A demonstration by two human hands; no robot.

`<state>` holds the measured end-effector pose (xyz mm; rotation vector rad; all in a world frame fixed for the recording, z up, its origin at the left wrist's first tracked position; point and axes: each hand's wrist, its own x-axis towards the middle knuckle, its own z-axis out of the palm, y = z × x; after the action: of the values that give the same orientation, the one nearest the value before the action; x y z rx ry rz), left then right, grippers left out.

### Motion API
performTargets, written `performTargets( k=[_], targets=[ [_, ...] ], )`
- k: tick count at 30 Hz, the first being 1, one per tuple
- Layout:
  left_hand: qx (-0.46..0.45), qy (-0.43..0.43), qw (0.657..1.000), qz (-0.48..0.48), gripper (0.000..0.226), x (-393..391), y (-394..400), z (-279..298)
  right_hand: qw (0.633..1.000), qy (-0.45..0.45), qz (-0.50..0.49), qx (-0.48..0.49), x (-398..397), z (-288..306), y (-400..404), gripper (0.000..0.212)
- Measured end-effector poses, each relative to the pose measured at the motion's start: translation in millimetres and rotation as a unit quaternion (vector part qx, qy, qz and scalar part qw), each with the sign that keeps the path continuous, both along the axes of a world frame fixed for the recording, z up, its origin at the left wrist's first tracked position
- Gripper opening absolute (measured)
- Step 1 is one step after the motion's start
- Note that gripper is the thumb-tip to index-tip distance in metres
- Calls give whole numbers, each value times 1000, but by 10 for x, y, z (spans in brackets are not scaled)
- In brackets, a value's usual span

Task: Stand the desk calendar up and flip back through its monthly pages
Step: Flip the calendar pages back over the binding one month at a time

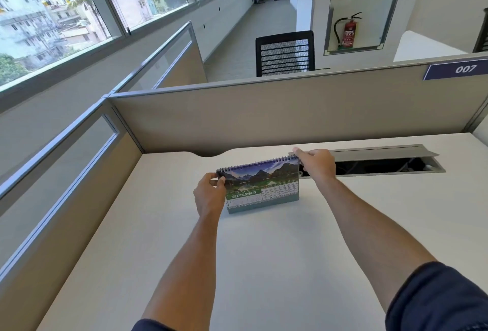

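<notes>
The desk calendar (264, 185) stands upright on the white desk (264, 264), spiral binding on top. Its front page shows a mountain lake photo and the word SEPTEMBER on a green band. My left hand (210, 194) grips the calendar's left edge near the top corner, thumb on the front. My right hand (317, 165) pinches the top right corner at the spiral, index finger stretched over the binding. Both forearms reach in from the bottom of the view.
An open grey cable tray (383, 162) with its lid raised lies in the desk right behind the calendar. Beige partition panels (290, 111) wall the desk at the back and left. A black chair (285, 53) stands beyond the partition.
</notes>
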<state>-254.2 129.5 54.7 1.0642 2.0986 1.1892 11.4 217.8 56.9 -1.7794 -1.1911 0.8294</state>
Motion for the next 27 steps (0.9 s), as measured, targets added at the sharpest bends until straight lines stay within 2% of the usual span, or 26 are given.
performTargets(
  k=[4, 11, 20, 24, 27],
  targets=[
    [0, 1, 1000, 11, 22, 19, 14, -23, 999, 3, 7, -34, -24, 60, 13, 51],
    [5, 5, 1000, 6, 23, 11, -5, -14, 998, 5, 18, -52, -64, 126, -8, 48],
    [6, 5, 1000, 9, 24, 10, -6, -46, 996, -49, 54, -48, -127, 180, -3, 36],
    [7, 11, 1000, 11, 23, 17, -4, -52, 996, 20, 74, -36, -145, 142, 28, 27],
    [6, 14, 1000, 11, 24, 18, -8, -56, 991, 111, 78, -9, -165, 120, 60, 7]
  ],
)
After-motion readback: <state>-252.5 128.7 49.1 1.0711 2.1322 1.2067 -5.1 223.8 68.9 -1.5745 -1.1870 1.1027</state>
